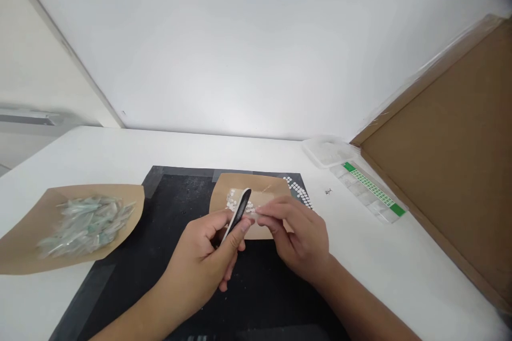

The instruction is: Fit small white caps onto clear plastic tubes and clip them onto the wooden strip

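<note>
My left hand (212,250) is closed around a slim black-and-white tool (240,210) with a rounded end, tilted up and away from me; its exact kind I cannot make out. The fingers of my right hand (302,232) are pinched together right beside my left fingertips. A small pale, see-through piece (253,216) shows between the two hands, too small to name. Beneath them lies a sheet of brown paper (224,184), with small white round dots (232,200) and a clear plastic piece on it. My fingers partly hide these.
On the left, brown paper (24,229) bears a heap of clear plastic packets (88,224). A black mat (168,277) covers the table's middle. White dots (298,189), a clear tray (328,152), a green-labelled plastic strip (372,192) and a cardboard box (448,160) are to the right.
</note>
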A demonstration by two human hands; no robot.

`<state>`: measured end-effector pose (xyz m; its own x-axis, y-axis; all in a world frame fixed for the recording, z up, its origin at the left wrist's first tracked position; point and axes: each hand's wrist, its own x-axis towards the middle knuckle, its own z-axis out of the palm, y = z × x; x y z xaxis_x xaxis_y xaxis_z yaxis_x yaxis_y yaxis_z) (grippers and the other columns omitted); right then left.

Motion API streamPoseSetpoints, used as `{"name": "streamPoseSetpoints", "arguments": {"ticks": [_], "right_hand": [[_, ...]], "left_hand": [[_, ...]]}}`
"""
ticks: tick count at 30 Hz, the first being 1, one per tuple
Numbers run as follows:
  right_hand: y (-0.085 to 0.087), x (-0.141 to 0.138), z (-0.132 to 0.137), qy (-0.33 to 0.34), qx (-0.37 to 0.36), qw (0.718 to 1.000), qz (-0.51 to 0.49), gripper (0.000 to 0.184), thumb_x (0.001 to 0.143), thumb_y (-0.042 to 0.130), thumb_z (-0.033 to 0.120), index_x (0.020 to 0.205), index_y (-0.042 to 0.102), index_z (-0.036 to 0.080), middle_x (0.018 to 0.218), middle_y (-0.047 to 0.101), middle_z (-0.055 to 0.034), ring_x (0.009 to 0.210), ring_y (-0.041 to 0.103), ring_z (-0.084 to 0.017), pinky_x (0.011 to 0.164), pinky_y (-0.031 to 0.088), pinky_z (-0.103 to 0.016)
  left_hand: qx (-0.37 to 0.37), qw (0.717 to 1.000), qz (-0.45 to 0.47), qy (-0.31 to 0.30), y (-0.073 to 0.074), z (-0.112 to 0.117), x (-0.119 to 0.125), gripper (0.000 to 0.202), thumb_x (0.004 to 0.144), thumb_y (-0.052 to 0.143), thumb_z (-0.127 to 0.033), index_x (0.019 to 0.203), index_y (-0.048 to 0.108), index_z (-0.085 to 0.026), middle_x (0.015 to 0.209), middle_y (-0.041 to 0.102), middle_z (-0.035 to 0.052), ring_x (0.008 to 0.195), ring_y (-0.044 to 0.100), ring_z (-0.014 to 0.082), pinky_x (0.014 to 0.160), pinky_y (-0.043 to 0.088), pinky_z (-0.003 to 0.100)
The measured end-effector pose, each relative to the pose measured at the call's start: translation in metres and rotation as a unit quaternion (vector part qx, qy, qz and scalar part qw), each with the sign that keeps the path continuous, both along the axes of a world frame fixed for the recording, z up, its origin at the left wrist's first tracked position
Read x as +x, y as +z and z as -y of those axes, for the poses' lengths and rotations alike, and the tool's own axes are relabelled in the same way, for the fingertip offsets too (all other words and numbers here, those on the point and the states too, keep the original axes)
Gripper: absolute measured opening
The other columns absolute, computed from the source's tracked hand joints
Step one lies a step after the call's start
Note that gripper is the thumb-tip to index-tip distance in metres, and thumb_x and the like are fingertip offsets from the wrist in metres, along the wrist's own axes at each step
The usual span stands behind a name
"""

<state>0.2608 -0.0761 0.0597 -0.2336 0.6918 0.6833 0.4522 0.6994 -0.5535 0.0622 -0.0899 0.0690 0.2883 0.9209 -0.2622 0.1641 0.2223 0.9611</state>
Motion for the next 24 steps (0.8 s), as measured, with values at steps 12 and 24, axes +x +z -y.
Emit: {"name": "streamPoseSetpoints", "arguments": {"ticks": [12, 24], "right_hand": [[-0.006, -0.008, 0.001, 0.050, -0.203, 0.963, -0.172, 0.012, 0.093, 0.070, 0.016, 0.102, 0.067, 0.023, 0.098, 0.067, -0.0044, 0.082, 0.068, -0.016, 0.066, 0.057, -0.029], [-0.003, -0.014, 0.003, 0.028, -0.056, 0.997, -0.039, 0.021, 0.085, 0.071, 0.005, 0.096, 0.064, 0.022, 0.094, 0.068, -0.0040, 0.083, 0.071, -0.017, 0.076, 0.059, -0.033]], "left_hand": [[0.067, 0.996, -0.058, -0.014, -0.005, 0.000, 0.001, 0.032, 0.098, 0.062, -0.044, 0.076, 0.058, -0.021, 0.047, 0.050, -0.0086, 0.035, 0.051, 0.0090, 0.039, 0.042, 0.015], [0.054, 0.993, -0.064, -0.078, -0.004, 0.003, -0.001, 0.037, 0.104, 0.047, -0.050, 0.082, 0.054, -0.022, 0.055, 0.041, -0.0083, 0.039, 0.042, 0.0096, 0.036, 0.037, 0.018]]}}
